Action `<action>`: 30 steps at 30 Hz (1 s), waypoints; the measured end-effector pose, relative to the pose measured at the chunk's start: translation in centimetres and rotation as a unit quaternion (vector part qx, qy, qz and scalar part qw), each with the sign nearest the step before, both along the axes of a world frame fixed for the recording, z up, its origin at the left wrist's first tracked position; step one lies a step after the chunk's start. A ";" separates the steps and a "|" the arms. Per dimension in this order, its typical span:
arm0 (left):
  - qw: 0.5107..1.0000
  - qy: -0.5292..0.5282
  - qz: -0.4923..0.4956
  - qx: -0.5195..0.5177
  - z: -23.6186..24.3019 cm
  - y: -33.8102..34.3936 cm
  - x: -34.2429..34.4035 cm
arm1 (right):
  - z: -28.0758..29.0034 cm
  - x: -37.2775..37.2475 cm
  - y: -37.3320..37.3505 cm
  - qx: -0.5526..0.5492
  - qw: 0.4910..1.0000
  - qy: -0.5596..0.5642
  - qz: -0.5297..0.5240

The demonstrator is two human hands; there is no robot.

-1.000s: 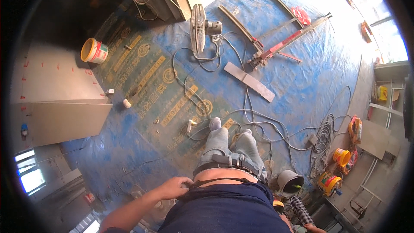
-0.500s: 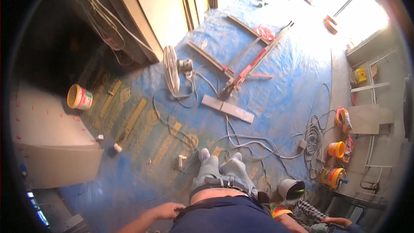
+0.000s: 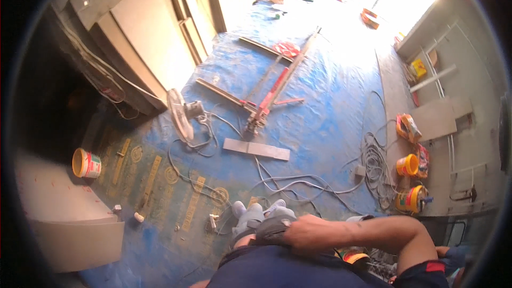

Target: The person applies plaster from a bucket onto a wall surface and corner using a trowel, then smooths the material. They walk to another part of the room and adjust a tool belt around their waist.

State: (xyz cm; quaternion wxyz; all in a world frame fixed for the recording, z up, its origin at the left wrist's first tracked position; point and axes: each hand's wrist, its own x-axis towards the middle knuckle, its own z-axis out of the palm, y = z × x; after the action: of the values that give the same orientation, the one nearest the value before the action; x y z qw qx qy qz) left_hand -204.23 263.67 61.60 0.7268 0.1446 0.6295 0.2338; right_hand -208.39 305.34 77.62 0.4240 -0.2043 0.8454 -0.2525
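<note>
My right hand (image 3: 306, 232) is in front of my waist, its arm reaching in from the lower right. Its fingers are closed on a dark grey cloth-like item (image 3: 272, 230), whose exact kind I cannot make out. This item covers part of my belt and jeans (image 3: 252, 216). Of my left arm only a sliver of skin (image 3: 200, 284) shows at the lower edge; the hand itself is out of sight. Ahead of my feet, a grey tile strip (image 3: 256, 149) lies by the end of a long red-and-metal tile cutter (image 3: 274, 88).
A fan (image 3: 180, 116) stands left of the cutter. Grey cables (image 3: 298, 181) snake across the blue floor sheet (image 3: 330, 128), with a coil (image 3: 378, 168) to the right. Yellow buckets (image 3: 409, 199) line the right wall; another bucket (image 3: 86, 164) stands left. Another person's arm (image 3: 450, 252) shows lower right.
My right arm has swung up across my waist, bringing the dark grey item into sight. My left hand has dropped out of view. The view has turned, shifting the room leftward.
</note>
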 end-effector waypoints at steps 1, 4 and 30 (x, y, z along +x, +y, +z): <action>0.999 0.023 -0.015 -0.030 -0.1 0.5 -0.4 | 0.4 -0.9 -0.4 0.017 0.998 -0.024 0.060; 0.986 0.157 -0.025 -0.054 -3.8 2.5 -4.0 | -0.9 0.5 2.5 0.047 0.995 0.000 0.089; 0.877 0.108 -0.364 0.294 -0.5 48.3 -8.7 | -14.7 21.3 15.8 -0.200 0.743 -0.107 -0.629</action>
State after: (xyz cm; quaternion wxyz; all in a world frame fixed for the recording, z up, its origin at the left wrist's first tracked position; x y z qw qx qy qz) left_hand -212.92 311.96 61.07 0.6121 0.5950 0.5091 0.1097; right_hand -187.04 321.15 62.93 0.2058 0.3221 0.6612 -0.6455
